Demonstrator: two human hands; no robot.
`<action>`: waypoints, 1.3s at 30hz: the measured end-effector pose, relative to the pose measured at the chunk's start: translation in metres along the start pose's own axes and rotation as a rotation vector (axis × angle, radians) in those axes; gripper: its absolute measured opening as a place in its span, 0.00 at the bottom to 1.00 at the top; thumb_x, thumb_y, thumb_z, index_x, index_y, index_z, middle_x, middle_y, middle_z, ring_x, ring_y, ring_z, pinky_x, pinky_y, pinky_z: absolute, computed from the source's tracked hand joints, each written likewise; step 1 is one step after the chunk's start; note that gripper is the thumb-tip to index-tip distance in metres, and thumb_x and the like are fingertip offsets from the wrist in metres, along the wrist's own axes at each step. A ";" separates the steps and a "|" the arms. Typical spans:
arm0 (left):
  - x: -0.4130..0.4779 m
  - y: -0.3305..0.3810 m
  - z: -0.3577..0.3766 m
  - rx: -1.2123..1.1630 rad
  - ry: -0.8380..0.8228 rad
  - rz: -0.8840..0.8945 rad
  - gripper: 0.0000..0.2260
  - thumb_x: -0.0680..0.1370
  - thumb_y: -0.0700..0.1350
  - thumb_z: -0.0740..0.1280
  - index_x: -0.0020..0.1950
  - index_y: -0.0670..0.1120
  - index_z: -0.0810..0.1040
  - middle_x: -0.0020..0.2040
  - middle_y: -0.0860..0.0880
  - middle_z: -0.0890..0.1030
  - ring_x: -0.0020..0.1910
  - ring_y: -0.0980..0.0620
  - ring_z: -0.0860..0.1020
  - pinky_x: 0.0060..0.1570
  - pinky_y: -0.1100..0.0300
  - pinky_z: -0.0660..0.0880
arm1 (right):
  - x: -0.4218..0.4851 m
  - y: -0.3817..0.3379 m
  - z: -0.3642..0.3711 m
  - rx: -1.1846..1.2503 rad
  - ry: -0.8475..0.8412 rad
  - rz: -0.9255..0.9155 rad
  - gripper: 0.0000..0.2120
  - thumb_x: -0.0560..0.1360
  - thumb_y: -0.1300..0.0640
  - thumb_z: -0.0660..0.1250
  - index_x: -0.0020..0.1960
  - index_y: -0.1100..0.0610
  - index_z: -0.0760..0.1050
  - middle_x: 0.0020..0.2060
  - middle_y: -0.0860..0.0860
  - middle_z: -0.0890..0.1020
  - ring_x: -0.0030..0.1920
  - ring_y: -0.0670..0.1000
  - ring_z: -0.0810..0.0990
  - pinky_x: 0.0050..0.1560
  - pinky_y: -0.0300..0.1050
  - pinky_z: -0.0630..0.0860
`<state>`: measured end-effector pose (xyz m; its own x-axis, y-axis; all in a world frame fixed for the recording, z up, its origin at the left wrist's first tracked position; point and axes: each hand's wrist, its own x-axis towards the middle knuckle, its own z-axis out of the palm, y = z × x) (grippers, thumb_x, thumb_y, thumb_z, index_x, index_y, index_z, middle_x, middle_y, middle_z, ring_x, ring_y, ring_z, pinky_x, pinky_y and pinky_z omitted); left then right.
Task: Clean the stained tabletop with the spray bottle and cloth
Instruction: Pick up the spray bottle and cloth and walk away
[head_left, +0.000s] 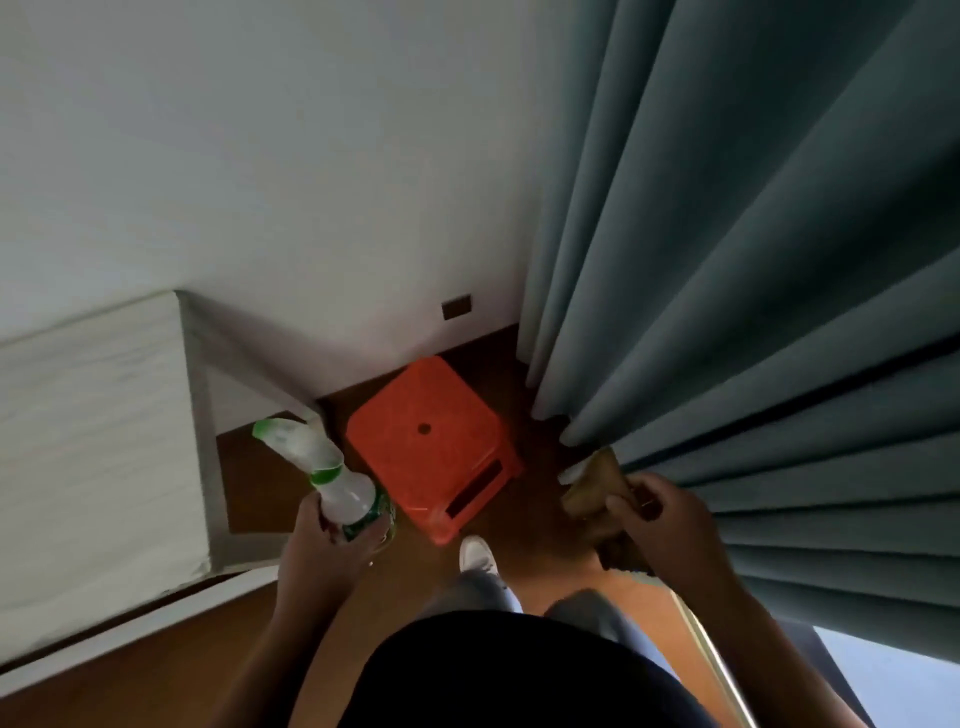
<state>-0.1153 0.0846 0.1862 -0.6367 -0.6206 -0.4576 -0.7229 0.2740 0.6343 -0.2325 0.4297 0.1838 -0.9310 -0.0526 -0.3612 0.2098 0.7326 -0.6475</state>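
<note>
Looking straight down, closest to the camera was the person's black top, then grey trousers and one white shoe planted on the brown wood floor.

Both hands were out in front at about the same level. The left hand had its fingers wrapped around the lower body of the spray bottle. It's a clear bottle with a green label and a white and green trigger head, tilted so the nozzle pointed up and to the left. The right hand was clutching a bunched-up yellowish-brown cloth, with part of it poking out past the fingers and right up against the curtain folds.

Just beyond the shoe, between the two hands, sat an orange plastic stool with a small hole in the middle of its seat. The white tabletop was off to the left, with its corner near the bottle's nozzle. It was too blurry to make out any stains, tbh.

A grey-green pleated curtain filled the whole right side. Furthest back was a plain white wall with a dark socket plate low down near the floor.
</note>
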 end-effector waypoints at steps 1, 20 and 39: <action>0.010 0.005 0.001 0.004 -0.010 0.013 0.33 0.70 0.53 0.80 0.70 0.46 0.70 0.55 0.53 0.77 0.51 0.50 0.78 0.50 0.50 0.76 | 0.007 -0.005 -0.001 0.008 -0.007 0.010 0.07 0.73 0.51 0.76 0.48 0.47 0.79 0.38 0.43 0.83 0.42 0.46 0.81 0.42 0.47 0.76; 0.070 -0.011 0.048 -0.224 0.244 -0.340 0.30 0.69 0.52 0.80 0.65 0.49 0.71 0.54 0.54 0.78 0.55 0.48 0.79 0.53 0.51 0.77 | 0.232 -0.110 0.097 -0.247 -0.539 -0.291 0.11 0.76 0.51 0.73 0.56 0.53 0.79 0.46 0.47 0.82 0.47 0.48 0.80 0.39 0.38 0.73; 0.271 -0.102 0.174 -0.363 0.350 -0.226 0.33 0.69 0.50 0.81 0.67 0.58 0.65 0.55 0.64 0.73 0.56 0.60 0.75 0.50 0.70 0.71 | 0.349 -0.050 0.338 0.065 -0.562 -0.017 0.04 0.78 0.54 0.70 0.47 0.46 0.78 0.46 0.47 0.85 0.48 0.48 0.85 0.52 0.53 0.83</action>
<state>-0.2608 0.0157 -0.1111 -0.3047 -0.8587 -0.4121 -0.6530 -0.1267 0.7467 -0.4666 0.1456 -0.1368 -0.6357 -0.4304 -0.6408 0.2312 0.6859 -0.6900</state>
